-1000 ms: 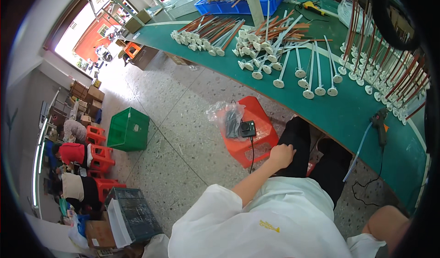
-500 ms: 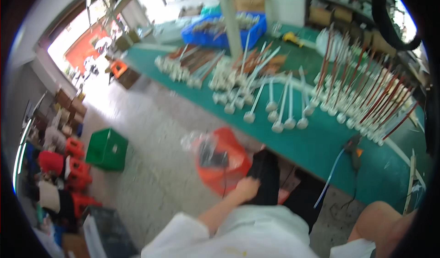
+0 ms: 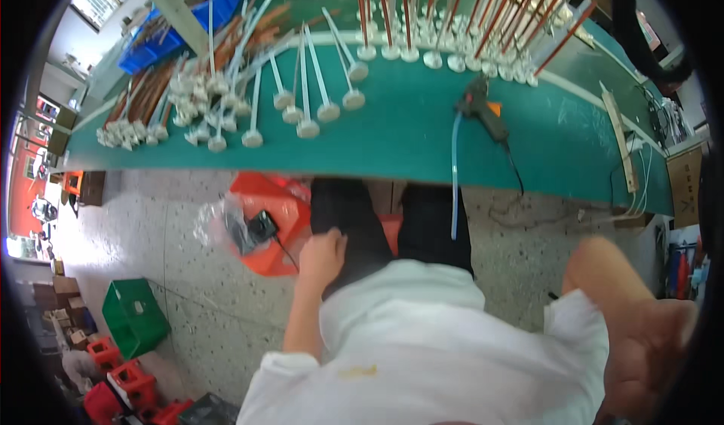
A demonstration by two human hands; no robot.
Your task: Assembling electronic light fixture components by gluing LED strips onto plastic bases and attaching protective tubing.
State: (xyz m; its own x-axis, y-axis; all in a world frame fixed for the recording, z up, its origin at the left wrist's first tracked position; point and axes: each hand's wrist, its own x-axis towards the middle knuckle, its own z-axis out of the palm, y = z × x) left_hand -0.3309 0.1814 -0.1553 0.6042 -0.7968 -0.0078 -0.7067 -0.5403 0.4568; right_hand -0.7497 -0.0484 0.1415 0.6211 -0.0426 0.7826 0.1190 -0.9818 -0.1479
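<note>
My left hand rests on my dark-trousered thigh, its fingers curled in, and nothing shows in it. Raised close at the lower right, my right hand is smeared and partly cut off by the dark rim, so its fingers cannot be made out. On the green table before me lies a dark glue gun. A long pale glue stick runs from it past the table's front edge. Several white rods with round white bases lie left of the gun, apart from both hands.
Rows of upright reddish-brown sticks in white bases stand at the back right. Brown strips and white pieces are heaped at the left, by a blue crate. An orange-red stool and a green bin stand on the floor.
The view has swung to the right, so the table now lies straight across in front. My right hand shows more, raised at the right rim. My left hand stays on my thigh.
</note>
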